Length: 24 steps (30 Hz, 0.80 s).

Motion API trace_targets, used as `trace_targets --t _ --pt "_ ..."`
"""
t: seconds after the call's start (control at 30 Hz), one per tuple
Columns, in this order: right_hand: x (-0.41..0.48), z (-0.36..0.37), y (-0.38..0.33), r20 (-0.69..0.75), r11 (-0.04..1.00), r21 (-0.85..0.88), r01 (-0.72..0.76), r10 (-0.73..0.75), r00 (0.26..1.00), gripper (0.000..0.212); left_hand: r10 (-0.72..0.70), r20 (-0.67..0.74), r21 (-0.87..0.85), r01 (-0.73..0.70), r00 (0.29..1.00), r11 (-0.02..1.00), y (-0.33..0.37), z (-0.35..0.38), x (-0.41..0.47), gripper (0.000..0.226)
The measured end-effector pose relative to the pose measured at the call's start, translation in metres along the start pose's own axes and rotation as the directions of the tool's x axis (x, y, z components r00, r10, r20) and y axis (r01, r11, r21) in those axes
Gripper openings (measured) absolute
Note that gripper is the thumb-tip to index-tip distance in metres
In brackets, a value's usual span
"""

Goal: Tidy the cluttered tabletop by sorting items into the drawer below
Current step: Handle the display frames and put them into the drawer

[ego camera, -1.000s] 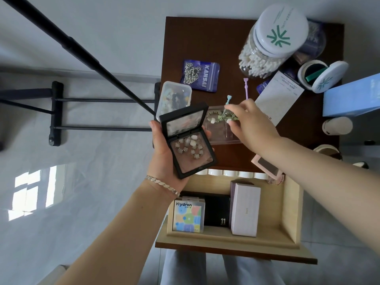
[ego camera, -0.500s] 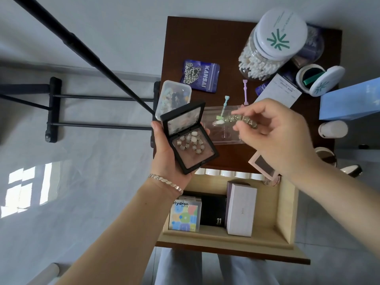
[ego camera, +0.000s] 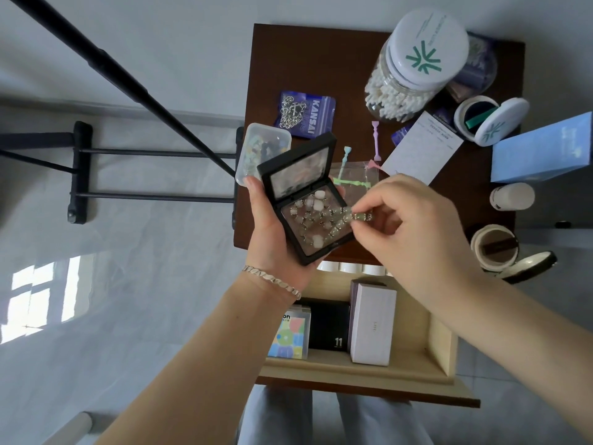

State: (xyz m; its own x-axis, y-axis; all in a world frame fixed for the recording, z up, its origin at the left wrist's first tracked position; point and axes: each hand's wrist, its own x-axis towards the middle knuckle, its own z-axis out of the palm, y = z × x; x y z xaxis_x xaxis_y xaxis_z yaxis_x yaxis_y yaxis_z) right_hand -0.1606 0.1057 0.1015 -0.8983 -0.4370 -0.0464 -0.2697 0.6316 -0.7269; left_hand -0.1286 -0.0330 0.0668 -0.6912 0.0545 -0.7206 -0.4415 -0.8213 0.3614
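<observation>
My left hand (ego camera: 272, 232) grips the open black case (ego camera: 300, 170) over the near edge of the table (ego camera: 321, 59), my right hand (ego camera: 417, 232) pinches a green bead bracelet (ego camera: 359, 216) over its tray, and the drawer (ego camera: 439, 342) is open below.

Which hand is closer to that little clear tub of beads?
Left. The left hand, holding the case, has a fingertip beside the tub's near edge; the right hand, pinching a bracelet, is farther right, past the case.
</observation>
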Motion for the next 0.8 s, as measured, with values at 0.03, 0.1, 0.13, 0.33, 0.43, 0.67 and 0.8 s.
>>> trace_targets --t 0.03,0.1,0.13,0.33,0.43,0.67,0.8 --pt "0.0 0.0 -0.001 0.004 1.0 -0.016 0.004 -0.004 1.0 0.009 0.007 0.005 0.003 -0.007 1.0 1.0 -0.001 0.001 0.0 0.097" --pt "-0.002 0.003 -0.003 0.027 0.999 -0.033 0.03 -0.029 0.999 0.013 0.021 0.009 0.021 -0.021 1.0 1.0 -0.002 0.004 -0.001 0.098" --pt "-0.002 0.005 -0.005 0.04 0.998 -0.033 0.051 -0.049 0.998 0.015 0.03 0.01 0.027 -0.03 1.0 0.999 -0.002 0.005 -0.002 0.097" --pt "-0.008 0.013 -0.012 0.129 0.975 -0.11 0.195 -0.18 0.975 0.027 0.033 -0.037 0.009 -0.033 0.999 0.999 -0.008 0.009 -0.002 0.085" --pt "-0.011 0.015 -0.005 0.119 0.931 -0.235 0.279 -0.257 0.959 0.026 -0.005 -0.032 0.006 0.005 0.999 1.0 -0.005 0.011 -0.004 0.094" --pt "-0.011 0.012 0.001 -0.016 0.98 -0.16 0.12 -0.124 0.992 0.016 -0.016 0.026 -0.05 0.017 1.0 0.999 0.001 0.01 -0.006 0.066" --pt "-0.009 0.008 -0.009 -0.027 0.975 0.097 -0.202 0.205 0.978 0.019 -0.005 0.026 -0.093 0.007 1.0 0.996 0.0 0.008 -0.006 0.04"
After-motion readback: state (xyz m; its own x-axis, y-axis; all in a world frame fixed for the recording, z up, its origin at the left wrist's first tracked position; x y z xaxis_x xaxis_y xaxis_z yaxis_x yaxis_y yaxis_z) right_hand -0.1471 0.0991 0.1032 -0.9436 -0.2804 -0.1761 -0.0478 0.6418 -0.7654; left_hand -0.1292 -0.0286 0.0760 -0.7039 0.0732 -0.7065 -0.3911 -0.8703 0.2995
